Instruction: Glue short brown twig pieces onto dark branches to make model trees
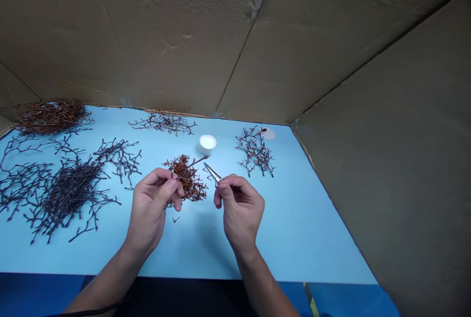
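Between the thumb and fingers of my left hand (152, 204) is a thin dark twig (198, 161), its knobbed end pointing up to the right. My right hand (241, 209) pinches silver tweezers (212, 172), whose pointed tip is close to the twig's end; whether they touch I cannot tell. Behind and below the twig lies a heap of small reddish-brown sprigs (189, 184), partly hidden by my left hand. A small white cup (207, 144) with white contents stands just beyond the heap. One loose sprig (175, 220) lies in front.
Dark branching twigs (69, 189) spread over the left side, with a brown tangle (51, 116) behind them. More twigs lie at the back (165, 122) and at the right (255, 150), beside a whitish round piece (269, 133). Cardboard walls (165, 37) enclose the light-blue tabletop (294, 228).
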`<act>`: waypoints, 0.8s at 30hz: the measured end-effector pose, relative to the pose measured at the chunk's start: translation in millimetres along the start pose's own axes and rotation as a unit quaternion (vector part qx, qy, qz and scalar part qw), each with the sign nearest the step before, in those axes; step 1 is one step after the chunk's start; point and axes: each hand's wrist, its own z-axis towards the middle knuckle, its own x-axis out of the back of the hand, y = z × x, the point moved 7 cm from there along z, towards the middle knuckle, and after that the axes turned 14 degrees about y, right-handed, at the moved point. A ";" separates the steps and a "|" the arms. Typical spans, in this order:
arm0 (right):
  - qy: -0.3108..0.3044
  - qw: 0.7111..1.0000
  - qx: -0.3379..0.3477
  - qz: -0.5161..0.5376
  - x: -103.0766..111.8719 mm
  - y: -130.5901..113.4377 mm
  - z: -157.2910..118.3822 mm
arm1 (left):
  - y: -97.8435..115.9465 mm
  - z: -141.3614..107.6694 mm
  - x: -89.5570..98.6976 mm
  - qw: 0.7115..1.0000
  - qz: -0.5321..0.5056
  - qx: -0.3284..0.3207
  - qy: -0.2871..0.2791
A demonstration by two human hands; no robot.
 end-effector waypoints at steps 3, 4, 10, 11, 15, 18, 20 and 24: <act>-0.022 0.996 -0.025 0.082 -20.9 -14.7 -10.6 | 3.8 -10.6 -7.7 1.000 -0.003 -0.004 -0.013; -0.030 0.993 -0.041 0.104 -25.9 -15.7 -13.4 | 4.7 -13.7 -9.2 1.000 -0.006 -0.007 -0.015; -0.035 0.965 -0.177 0.189 -37.0 -3.0 -25.4 | 7.5 -25.3 -12.2 0.999 -0.047 -0.023 -0.002; -0.033 0.961 -0.193 0.196 -38.1 -2.3 -27.0 | 7.4 -26.1 -12.5 0.999 -0.048 -0.023 -0.001; -0.024 0.951 -0.224 0.209 -42.7 -4.2 -32.6 | 6.8 -28.3 -13.6 0.999 -0.044 -0.025 -0.002; -0.033 0.941 -0.259 0.216 -47.7 -3.2 -38.4 | 5.9 -29.8 -16.3 0.999 -0.038 -0.023 -0.008; -0.037 0.933 -0.278 0.226 -49.8 -2.1 -41.6 | 5.2 -30.6 -17.7 0.999 -0.033 -0.024 -0.010; -0.035 0.925 -0.286 0.248 -50.7 -1.3 -43.5 | 3.1 -31.1 -16.3 0.999 -0.036 -0.029 -0.005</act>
